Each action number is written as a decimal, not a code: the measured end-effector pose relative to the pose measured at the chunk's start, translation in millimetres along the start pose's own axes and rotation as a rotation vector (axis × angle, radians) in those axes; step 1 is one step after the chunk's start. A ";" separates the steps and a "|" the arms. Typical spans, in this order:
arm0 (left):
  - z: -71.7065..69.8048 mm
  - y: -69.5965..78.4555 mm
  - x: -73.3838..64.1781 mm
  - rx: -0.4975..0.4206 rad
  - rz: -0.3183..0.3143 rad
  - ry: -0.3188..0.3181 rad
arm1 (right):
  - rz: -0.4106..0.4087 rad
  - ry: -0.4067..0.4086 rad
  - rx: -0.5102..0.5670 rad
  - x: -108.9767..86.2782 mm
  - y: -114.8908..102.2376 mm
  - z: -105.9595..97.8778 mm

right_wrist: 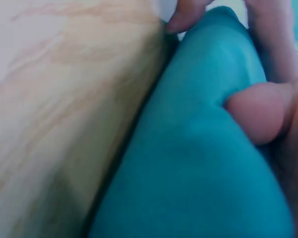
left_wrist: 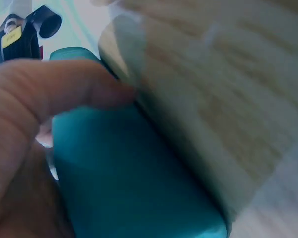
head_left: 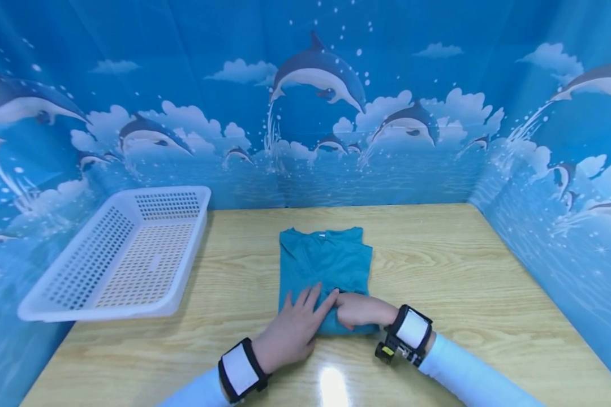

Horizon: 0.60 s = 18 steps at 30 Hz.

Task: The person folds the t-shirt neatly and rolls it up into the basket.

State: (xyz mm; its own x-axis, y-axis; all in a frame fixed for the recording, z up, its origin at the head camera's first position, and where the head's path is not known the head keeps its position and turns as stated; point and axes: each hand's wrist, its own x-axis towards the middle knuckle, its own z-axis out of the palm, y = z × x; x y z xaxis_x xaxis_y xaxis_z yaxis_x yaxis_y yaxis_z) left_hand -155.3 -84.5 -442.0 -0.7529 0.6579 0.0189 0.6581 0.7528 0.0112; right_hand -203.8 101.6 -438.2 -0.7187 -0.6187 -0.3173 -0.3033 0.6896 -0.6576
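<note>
A teal shirt [head_left: 331,260] lies folded on the table, its neckline and a small pale label at the far end. Its near end forms a thick rounded fold, seen close up in both wrist views. My left hand [head_left: 292,328] rests on the left of this fold with fingers spread and fairly straight. In the left wrist view its thumb [left_wrist: 84,84] lies across the fold's near side. From the right, my right hand [head_left: 361,310] grips the fold with curled fingers, touching the left fingertips. The right thumb [right_wrist: 258,111] dents the cloth; the other right fingertips are hidden.
A white perforated plastic basket [head_left: 190,277] stands at the left of the wood-grain table [head_left: 438,265]. A blue curtain [head_left: 234,113] with dolphins hangs behind the table and along both sides. Both wrists wear strapped devices.
</note>
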 end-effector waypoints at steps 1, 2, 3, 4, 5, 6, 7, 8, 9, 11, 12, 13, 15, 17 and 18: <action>1.3 1.1 0.0 0.026 0.001 0.010 | 0.016 -0.007 0.006 0.1 0.4 -0.4; 2.1 2.2 -0.1 0.049 0.005 0.019 | 0.032 -0.011 0.004 -0.2 0.3 -0.6; 2.5 3.2 0.0 0.066 0.007 0.024 | 0.048 -0.016 0.002 -0.4 -0.1 -0.4; 2.8 3.9 -0.1 0.079 0.013 0.025 | 0.065 -0.020 -0.005 -0.6 -0.7 -0.3; 3.1 4.3 0.0 0.084 0.018 0.023 | 0.082 -0.022 -0.016 -0.9 -1.4 -0.3; 3.2 4.5 0.2 0.081 0.025 0.018 | 0.098 -0.027 -0.025 -1.4 -2.3 -0.3; 3.5 4.5 0.7 0.077 0.029 0.012 | 0.113 -0.030 -0.033 -2.1 -3.3 -0.4; 3.1 4.4 1.1 0.066 0.031 0.005 | 0.126 -0.034 -0.038 -3.0 -4.2 -0.4; 2.6 4.4 1.6 0.048 0.031 -0.003 | 0.136 -0.035 -0.043 -4.1 -5.4 -0.6; 2.3 3.7 2.9 0.010 0.029 -0.020 | 0.141 -0.029 -0.055 -7.1 -7.3 -0.9; 2.3 3.2 3.8 -0.009 0.026 -0.029 | 0.131 -0.023 -0.066 -8.8 -7.9 -1.0; 2.0 2.7 4.5 -0.030 0.020 -0.036 | 0.117 -0.013 -0.090 -10.9 -8.8 -1.1; 2.4 1.5 5.9 -0.074 0.007 -0.051 | 0.083 0.011 -0.137 -15.1 -9.9 -1.6; 3.2 -0.4 7.5 -0.110 -0.002 -0.064 | 0.056 0.037 -0.191 -20.2 -11.2 -2.6; 3.7 -1.6 8.5 -0.130 -0.007 -0.070 | 0.044 0.052 -0.214 -22.8 -11.9 -3.4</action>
State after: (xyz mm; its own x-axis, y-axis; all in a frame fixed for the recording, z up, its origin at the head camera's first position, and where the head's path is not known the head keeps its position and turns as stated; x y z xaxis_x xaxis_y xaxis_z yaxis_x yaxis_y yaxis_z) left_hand -162.8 -80.0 -445.5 -0.7528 0.6562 -0.0514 0.6451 0.7511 0.1404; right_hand -186.0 108.8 -420.9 -0.7639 -0.5695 -0.3035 -0.3925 0.7833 -0.4820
